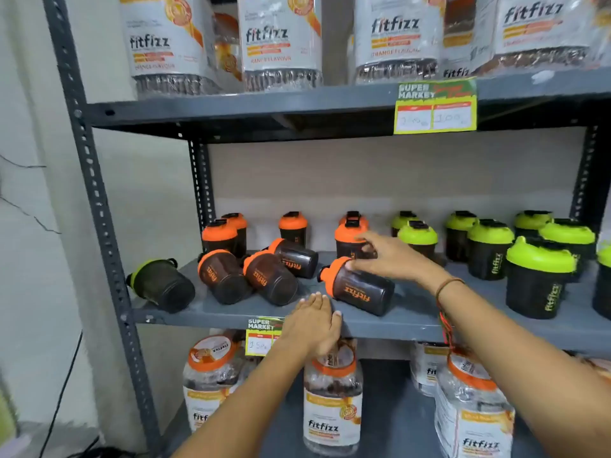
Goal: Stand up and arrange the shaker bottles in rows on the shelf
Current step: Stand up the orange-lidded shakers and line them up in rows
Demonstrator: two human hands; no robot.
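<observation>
Shaker bottles are spread over the middle shelf [413, 320]; green-lidded ones [537, 279] stand upright in rows at the right, orange-lidded ones [220, 234] stand at the back left, and several lie toppled [269, 277] at the front; one fallen orange-lidded bottle [360, 290] is touched near its cap by the spread fingers of the right hand [393, 256]; the left hand [312, 320] is laid flat and open on the shelf edge just beside it.

shop: price tags [435, 105] on shelf [231, 109]

Both arms reach forward. The right hand [386, 256] spreads its fingers [358, 265] downward. The left hand [314, 320] lies flat, palm down.
</observation>
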